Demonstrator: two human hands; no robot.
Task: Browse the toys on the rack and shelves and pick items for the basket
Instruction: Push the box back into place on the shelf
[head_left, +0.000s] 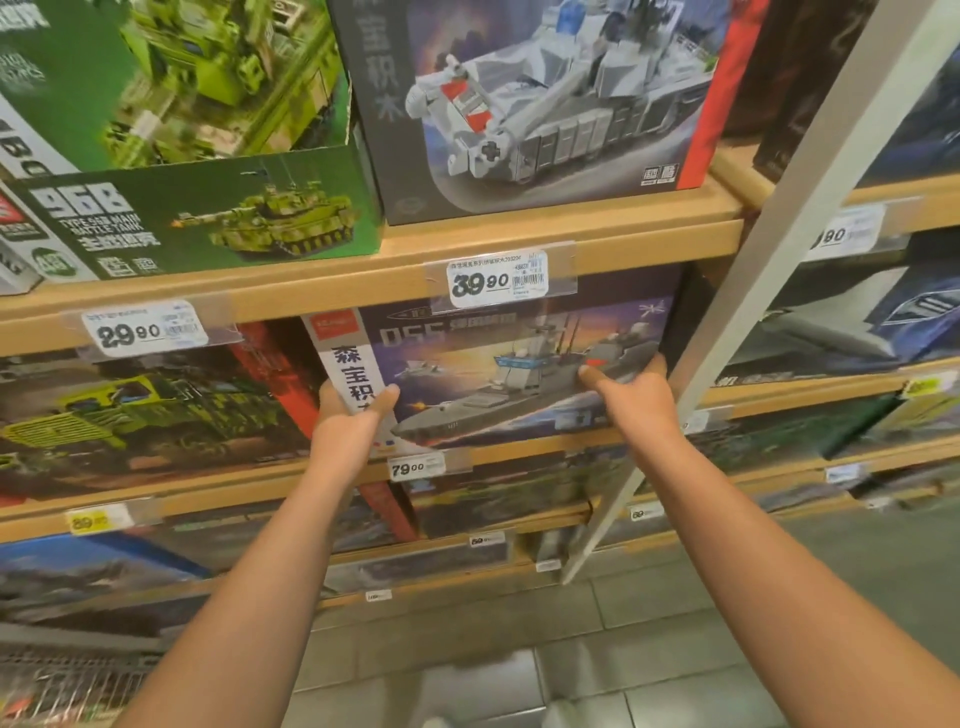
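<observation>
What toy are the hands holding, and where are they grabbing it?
The warship box: left hand grips its left edge, right hand its right edge.

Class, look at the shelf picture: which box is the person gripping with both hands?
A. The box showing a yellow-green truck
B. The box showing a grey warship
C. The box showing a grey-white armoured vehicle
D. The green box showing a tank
B: the left hand and right hand grip the two sides of the warship box, under the 39.90 price tag.
</observation>
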